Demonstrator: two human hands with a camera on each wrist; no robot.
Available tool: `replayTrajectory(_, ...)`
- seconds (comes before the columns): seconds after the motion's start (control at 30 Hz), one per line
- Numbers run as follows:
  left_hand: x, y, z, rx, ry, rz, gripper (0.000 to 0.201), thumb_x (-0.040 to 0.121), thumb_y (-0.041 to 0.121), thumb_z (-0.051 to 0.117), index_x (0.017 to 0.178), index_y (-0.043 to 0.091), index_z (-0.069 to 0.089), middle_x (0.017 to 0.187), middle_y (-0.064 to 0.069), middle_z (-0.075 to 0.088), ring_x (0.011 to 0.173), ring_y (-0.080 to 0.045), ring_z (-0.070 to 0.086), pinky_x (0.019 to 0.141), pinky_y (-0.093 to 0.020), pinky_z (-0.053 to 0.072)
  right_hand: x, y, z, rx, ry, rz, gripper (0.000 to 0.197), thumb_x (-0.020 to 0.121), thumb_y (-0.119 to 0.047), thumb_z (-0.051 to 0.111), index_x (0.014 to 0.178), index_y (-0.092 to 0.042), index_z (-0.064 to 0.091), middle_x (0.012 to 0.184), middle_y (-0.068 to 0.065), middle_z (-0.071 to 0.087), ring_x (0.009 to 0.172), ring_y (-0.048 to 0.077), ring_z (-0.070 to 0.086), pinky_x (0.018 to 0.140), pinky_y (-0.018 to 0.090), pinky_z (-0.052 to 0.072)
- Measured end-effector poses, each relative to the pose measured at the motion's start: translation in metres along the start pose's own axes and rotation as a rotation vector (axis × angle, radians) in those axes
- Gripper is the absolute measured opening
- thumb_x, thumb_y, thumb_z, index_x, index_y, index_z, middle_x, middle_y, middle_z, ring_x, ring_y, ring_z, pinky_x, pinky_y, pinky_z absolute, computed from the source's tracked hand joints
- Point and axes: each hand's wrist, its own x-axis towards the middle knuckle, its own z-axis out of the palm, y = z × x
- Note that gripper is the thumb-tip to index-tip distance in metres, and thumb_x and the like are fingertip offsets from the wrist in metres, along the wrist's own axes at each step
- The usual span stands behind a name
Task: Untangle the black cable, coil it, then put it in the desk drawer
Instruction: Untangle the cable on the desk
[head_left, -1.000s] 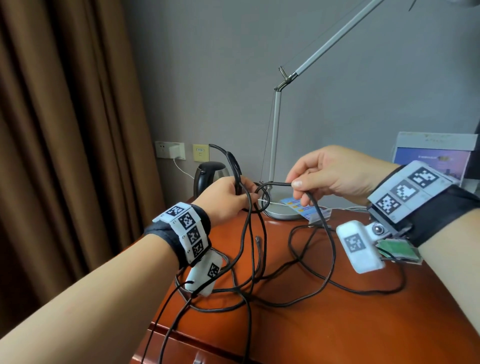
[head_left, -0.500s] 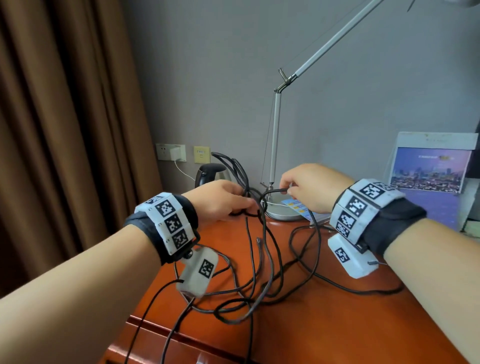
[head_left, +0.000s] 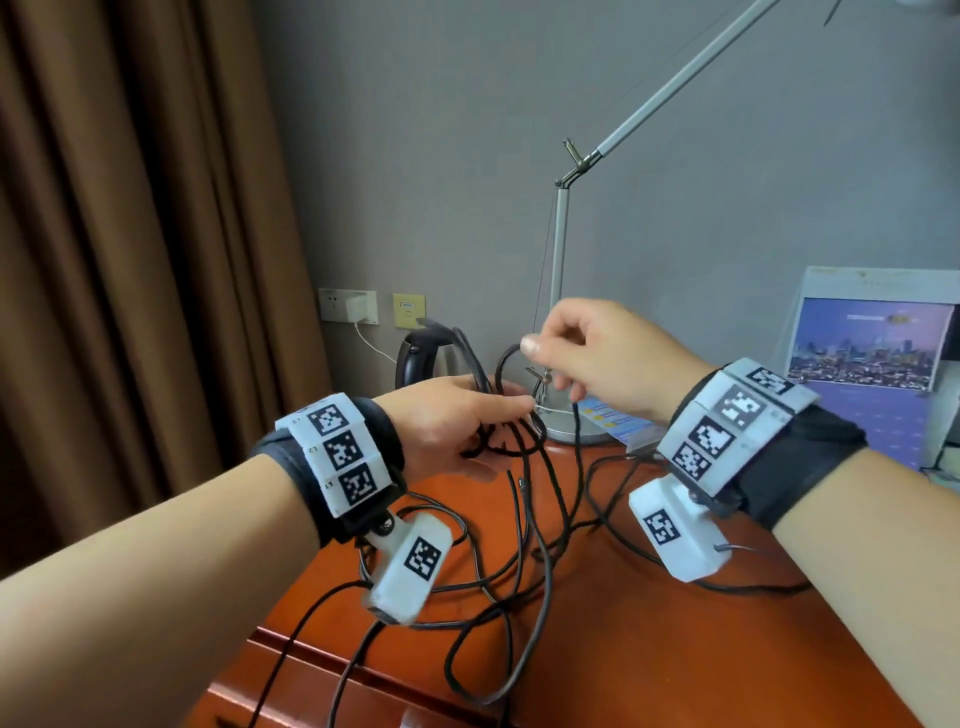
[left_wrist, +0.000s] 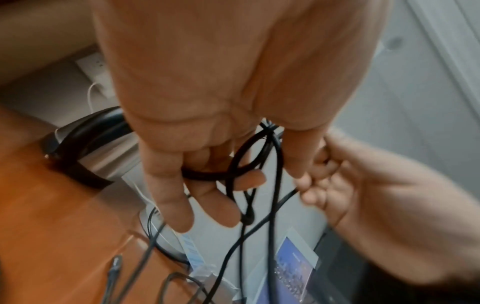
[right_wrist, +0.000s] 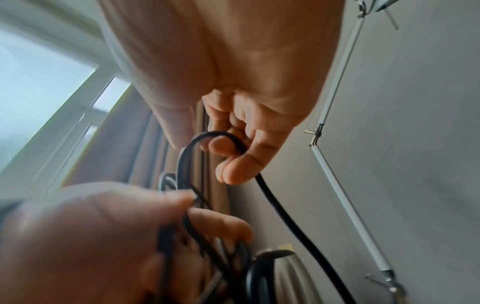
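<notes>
The black cable (head_left: 547, 592) lies in tangled loops on the red-brown desk (head_left: 675, 649) and trails over its front edge. My left hand (head_left: 498, 415) grips a bunch of its loops above the desk; in the left wrist view the strands (left_wrist: 275, 185) run between the curled fingers (left_wrist: 221, 185). My right hand (head_left: 545, 358) is a little higher and to the right, pinching one loop. The right wrist view shows that loop (right_wrist: 280, 207) bent over the right hand's fingertips (right_wrist: 228, 152), with my left hand (right_wrist: 103, 236) blurred below. A loose plug end (head_left: 523, 486) hangs under the left hand.
A desk lamp's round base (head_left: 566, 431) stands just behind the hands, its arm (head_left: 558, 249) rising over them. A kettle (head_left: 421, 353) is at the back left, a picture card (head_left: 872, 338) at the back right. The drawer front (head_left: 291, 670) shows below the desk edge.
My right hand has risen from beside the lamp base, lifting a loop of cable above the left hand. The left hand has stayed roughly in place, holding its bunch.
</notes>
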Motion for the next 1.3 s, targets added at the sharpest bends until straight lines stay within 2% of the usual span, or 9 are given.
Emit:
replayTrajectory(0.37, 0.024, -0.024, -0.031, 0.19, 0.257, 0.191, 0.013, 0.101, 0.032, 0.065, 0.105, 0.03, 0.078, 0.066, 0.004, 0.061, 0.061, -0.017, 0.06, 0.079, -0.043, 0.057, 0.012, 0.006, -0.087, 0.818, 0.403, -0.021, 0.032, 0.105, -0.024, 0.052, 0.074, -0.019, 0.046, 0.06, 0.001, 0.044, 0.058, 0.022, 0.053, 0.05, 0.029, 0.032)
replayTrajectory(0.53, 0.019, -0.01, -0.013, 0.297, 0.039, 0.234, 0.037, 0.098, 0.031, 0.071, 0.129, 0.05, 0.066, 0.109, 0.011, 0.072, 0.09, -0.012, 0.069, 0.076, -0.021, 0.052, 0.008, 0.002, -0.062, 0.777, 0.229, -0.035, 0.032, 0.105, -0.019, 0.05, 0.073, -0.018, 0.047, 0.058, -0.001, 0.037, 0.057, 0.02, 0.048, 0.05, 0.029, 0.036)
replayTrajectory(0.6, 0.018, -0.009, -0.004, 0.303, -0.05, 0.192, 0.035, 0.093, 0.027, 0.075, 0.12, 0.05, 0.071, 0.124, 0.009, 0.072, 0.111, -0.013, 0.067, 0.088, -0.029, 0.051, 0.01, -0.002, -0.058, 0.754, 0.239, -0.046, 0.032, 0.106, -0.019, 0.051, 0.074, -0.018, 0.046, 0.059, -0.001, 0.038, 0.057, 0.019, 0.05, 0.051, 0.029, 0.037)
replayTrajectory(0.83, 0.025, -0.016, -0.008, 0.674, 0.208, 0.259, 0.015, 0.092, 0.047, 0.073, 0.089, 0.033, 0.077, 0.093, 0.008, 0.075, 0.092, -0.007, 0.068, 0.083, -0.024, 0.052, 0.012, 0.005, -0.08, 0.939, 0.481, 0.02, 0.032, 0.103, -0.022, 0.055, 0.072, -0.018, 0.046, 0.057, 0.002, 0.038, 0.055, 0.021, 0.05, 0.05, 0.026, 0.035)
replayTrajectory(0.93, 0.031, -0.018, -0.015, 0.673, 0.252, 0.258, 0.018, 0.093, 0.048, 0.071, 0.089, 0.032, 0.078, 0.085, 0.01, 0.073, 0.084, -0.005, 0.067, 0.07, -0.02, 0.048, 0.015, 0.03, -0.085, 0.486, 0.578, 0.222, 0.018, 0.095, -0.024, 0.061, 0.078, -0.019, 0.057, 0.069, 0.007, 0.057, 0.068, 0.029, 0.067, 0.059, 0.037, 0.052)
replayTrajectory(1.0, 0.032, -0.017, -0.016, 0.66, 0.267, 0.267, 0.019, 0.093, 0.048, 0.072, 0.087, 0.031, 0.079, 0.073, 0.015, 0.069, 0.069, 0.003, 0.062, 0.062, -0.016, 0.041, 0.012, 0.04, -0.079, -0.209, 0.394, 0.453, 0.027, 0.09, -0.022, 0.06, 0.117, -0.019, 0.064, 0.116, 0.016, 0.067, 0.113, 0.04, 0.063, 0.093, 0.049, 0.05)
replayTrajectory(1.1, 0.036, -0.012, -0.009, 0.645, 0.26, 0.289, 0.019, 0.092, 0.046, 0.074, 0.081, 0.031, 0.077, 0.062, 0.018, 0.065, 0.057, 0.006, 0.058, 0.059, -0.015, 0.042, 0.003, 0.019, -0.051, -0.656, 0.132, 0.201, 0.062, 0.093, -0.021, 0.057, 0.152, -0.027, 0.04, 0.154, 0.007, 0.046, 0.141, 0.033, 0.038, 0.113, 0.045, 0.032)
replayTrajectory(1.2, 0.037, -0.006, -0.002, 0.627, 0.26, 0.319, 0.022, 0.092, 0.046, 0.074, 0.083, 0.026, 0.078, 0.072, 0.004, 0.072, 0.059, -0.003, 0.059, 0.065, -0.031, 0.054, -0.003, -0.005, -0.005, -0.606, -0.263, -0.014, 0.051, 0.097, -0.035, 0.057, 0.146, -0.027, 0.049, 0.144, 0.001, 0.057, 0.133, 0.024, 0.052, 0.11, 0.039, 0.042)
replayTrajectory(1.3, 0.034, -0.001, -0.003, 0.591, 0.287, 0.337, 0.019, 0.094, 0.039, 0.073, 0.083, 0.025, 0.078, 0.067, 0.003, 0.069, 0.054, -0.007, 0.056, 0.059, -0.033, 0.053, -0.002, -0.003, 0.022, -0.596, -0.268, 0.073, 0.028, 0.101, -0.036, 0.052, 0.125, -0.023, 0.058, 0.112, 0.002, 0.067, 0.104, 0.025, 0.063, 0.085, 0.039, 0.053)
